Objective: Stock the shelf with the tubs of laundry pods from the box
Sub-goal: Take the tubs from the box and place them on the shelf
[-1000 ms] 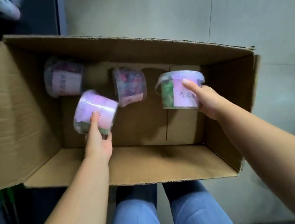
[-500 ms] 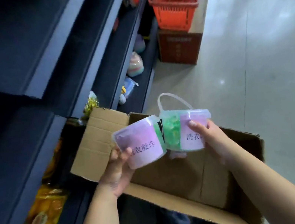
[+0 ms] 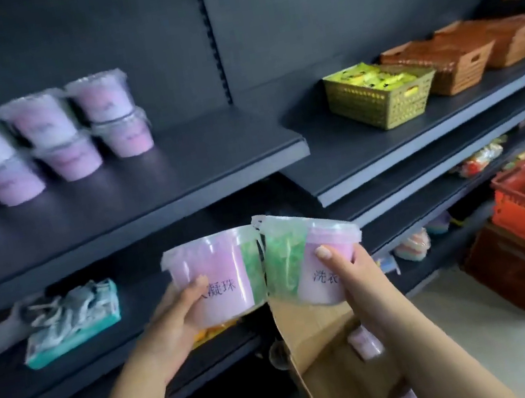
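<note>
Lifted from box (image 3: 313, 325): left grip (image 3: 174, 321) clasped left tub (image 3: 214, 273), right grip (image 3: 360, 272) right tub (image 3: 299, 258); shelf (image 3: 165, 187) lay up-left, left grip nearer.

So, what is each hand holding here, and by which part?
The left hand grips a clear plastic tub with a pink label by its lower side wall, thumb on the label. The right hand grips a second such tub likewise.

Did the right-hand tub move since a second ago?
Yes. The tub rose out of the cardboard box; the right hand now holds it above the box's flap.
</note>
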Tool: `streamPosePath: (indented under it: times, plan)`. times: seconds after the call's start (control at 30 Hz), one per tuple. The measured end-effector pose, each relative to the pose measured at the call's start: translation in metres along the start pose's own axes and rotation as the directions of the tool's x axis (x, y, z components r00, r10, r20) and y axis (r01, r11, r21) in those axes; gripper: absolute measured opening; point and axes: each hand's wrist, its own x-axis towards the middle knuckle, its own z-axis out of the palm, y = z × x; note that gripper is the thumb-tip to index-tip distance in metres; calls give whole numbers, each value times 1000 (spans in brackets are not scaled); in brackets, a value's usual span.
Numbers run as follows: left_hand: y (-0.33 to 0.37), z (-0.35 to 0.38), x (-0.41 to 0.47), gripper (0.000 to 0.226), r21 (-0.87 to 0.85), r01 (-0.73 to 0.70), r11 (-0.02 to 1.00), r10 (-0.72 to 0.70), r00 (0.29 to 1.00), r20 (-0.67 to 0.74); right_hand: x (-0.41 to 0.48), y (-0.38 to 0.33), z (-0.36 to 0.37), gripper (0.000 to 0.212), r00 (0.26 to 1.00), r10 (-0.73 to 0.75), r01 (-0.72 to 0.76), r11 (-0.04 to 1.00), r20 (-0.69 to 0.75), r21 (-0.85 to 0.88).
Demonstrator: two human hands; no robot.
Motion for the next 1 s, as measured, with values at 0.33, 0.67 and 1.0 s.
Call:
streamPosePath:
  times: [0.33,0.67,1.0]
  plan:
    - [71,-138,-83,98,-12,-286,958,258,880,-399,50,-26,185,79,897,-63,109,991,437,-83]
    - [134,-297,-128,109,218,-368,904,426,730,-534,87,-11,387,113,822,-24,90,992,569,-89]
    - [166,-392,-99,99,366,-274,889,442,724,-529,138,9,482,119,841,-54,118,989,538,-85]
